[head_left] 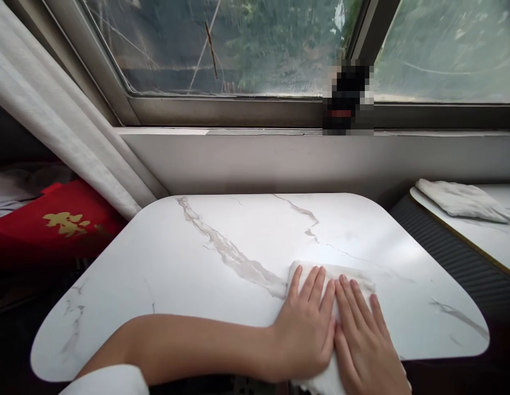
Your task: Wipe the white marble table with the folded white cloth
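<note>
A white cloth [333, 270] lies flat on the white marble-patterned table [127, 274], toward its front right. My left hand [306, 323] rests palm down on the cloth, its fingers stretched out and slightly spread. Beside it, my right hand [364, 334] presses flat on the same cloth with fingers extended. The two hands touch or nearly touch along their inner sides. Much of the cloth is hidden under them, and its lower end hangs toward the front edge between my wrists.
Another folded white cloth [460, 200] lies on a second white tabletop [493, 247] at right. A red bag [66, 219] with gold print sits at left, below a white curtain [61, 104]. Behind the table are a wall panel [255, 162] and a window [255, 49].
</note>
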Tool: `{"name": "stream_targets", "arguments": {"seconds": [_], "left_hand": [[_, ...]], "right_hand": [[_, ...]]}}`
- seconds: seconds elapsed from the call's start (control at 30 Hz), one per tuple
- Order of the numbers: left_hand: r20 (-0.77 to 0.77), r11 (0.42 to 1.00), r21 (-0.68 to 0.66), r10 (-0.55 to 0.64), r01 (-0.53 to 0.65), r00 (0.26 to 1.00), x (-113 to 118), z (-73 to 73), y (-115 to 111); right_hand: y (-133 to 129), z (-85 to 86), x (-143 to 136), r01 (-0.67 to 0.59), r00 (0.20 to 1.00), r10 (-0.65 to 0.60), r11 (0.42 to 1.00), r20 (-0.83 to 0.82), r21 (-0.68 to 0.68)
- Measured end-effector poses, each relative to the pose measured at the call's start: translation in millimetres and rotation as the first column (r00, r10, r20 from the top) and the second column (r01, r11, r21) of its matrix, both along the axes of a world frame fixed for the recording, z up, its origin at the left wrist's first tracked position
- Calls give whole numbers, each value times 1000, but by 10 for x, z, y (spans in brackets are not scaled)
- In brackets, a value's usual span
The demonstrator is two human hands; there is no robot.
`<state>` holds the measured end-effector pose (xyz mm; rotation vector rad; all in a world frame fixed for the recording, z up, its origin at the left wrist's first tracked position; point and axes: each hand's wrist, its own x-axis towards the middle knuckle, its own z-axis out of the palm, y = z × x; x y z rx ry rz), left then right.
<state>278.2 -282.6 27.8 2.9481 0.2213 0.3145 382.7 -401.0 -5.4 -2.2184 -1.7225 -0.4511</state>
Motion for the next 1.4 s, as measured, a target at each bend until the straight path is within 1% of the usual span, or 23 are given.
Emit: {"name": "stream_targets", "arguments": {"seconds": [0.07, 0.13, 0.2, 0.27, 0.33, 0.43, 0.53, 0.6, 0.67, 0.7, 0.77, 0.83, 0.93, 1.03, 1.1, 1.17, 1.23, 1.3, 1.4], "left_hand": [[1, 1000, 10, 10, -10, 1000, -174, 5, 3], [-11, 999, 16, 29, -28, 1000, -283, -9, 36], [-24, 998, 21, 59, -58, 998, -313, -40, 111], [-35, 994, 23, 109, -108, 993, -255, -81, 247], [-34, 984, 23, 180, -179, 983, -111, -124, 461], [-31, 955, 27, 297, -296, 954, 212, -170, 928], [-35, 940, 40, 341, -339, 939, 552, -182, 1474], [-31, 930, 42, 366, -364, 930, 733, -179, 1797], [-24, 921, 44, 389, -388, 921, 862, -177, 2039], [-20, 916, 45, 399, -398, 917, 908, -177, 2124], [-15, 910, 47, 413, -412, 911, 968, -180, 2227], [-8, 905, 48, 423, -422, 906, 991, -181, 2257], [-8, 904, 49, 425, -424, 905, 976, -171, 2217], [-27, 911, 51, 410, -409, 912, 901, -159, 2106], [-27, 918, 57, 393, -391, 919, 796, -160, 1977], [-14, 929, 66, 366, -364, 931, 631, -170, 1790], [-1, 941, 67, 334, -333, 943, 400, -179, 1546], [6, 950, 54, 309, -309, 951, 118, -178, 1269], [-8, 959, 26, 282, -281, 959, -333, -143, 866]], "right_hand": [[16, 6, -114, -58, 998, 58, 998, 7, 0], [84, 22, -167, -109, 994, 109, 994, 2, -19], [212, 49, -155, -155, 988, 155, 987, -16, -50], [417, 81, -76, -182, 983, 178, 979, -44, -93], [708, 113, 66, -177, 983, 168, 973, -75, -149], [1276, 148, 351, -139, 987, 117, 963, -110, -230], [1880, 169, 628, -84, 992, 59, 967, -111, -239], [2219, 176, 767, -59, 994, 35, 968, -103, -242], [2470, 179, 864, -47, 994, 22, 971, -108, -235], [2558, 178, 899, -44, 993, 18, 972, -115, -230], [2667, 172, 947, -42, 992, 14, 975, -126, -219], [2702, 164, 969, -40, 992, 14, 978, -127, -205], [2661, 158, 953, -25, 992, 1, 981, -124, -191], [2530, 157, 860, -5, 992, -20, 981, -125, -195], [2381, 149, 750, 1, 991, -25, 983, -129, -183], [2172, 129, 608, -7, 988, -17, 987, -151, -158], [1908, 104, 443, -42, 977, 13, 990, -211, -132], [1604, 85, 263, -120, 948, 77, 985, -310, -122], [1140, 74, -35, -262, 864, 186, 959, -468, -103]]}}
